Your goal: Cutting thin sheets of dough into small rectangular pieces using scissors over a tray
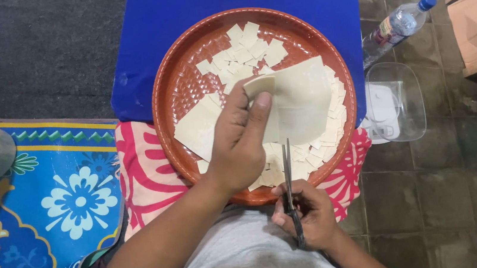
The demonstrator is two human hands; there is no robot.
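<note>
Head view, left hand: forearm reaches up from lower left over the near rim of the tray; thumb and fingers pinch the upper left edge of a pale dough sheet, lifting it above the tray.
Head view, right hand: low at the near edge, by the body, fingers clenched through the handles of the scissors; blades point straight up toward the sheet's lower edge, nearly closed.
Dough sheet: large, thin, hanging slightly tilted over the tray's centre.
Tray: round, reddish-brown, resting on a blue board and a pink patterned cloth.
Cut squares: small pale pieces heaped at the far and right sides of the tray.
Second sheet: flat in the tray, left of the held one.
Floor, right: plastic water bottle, clear container.
</note>
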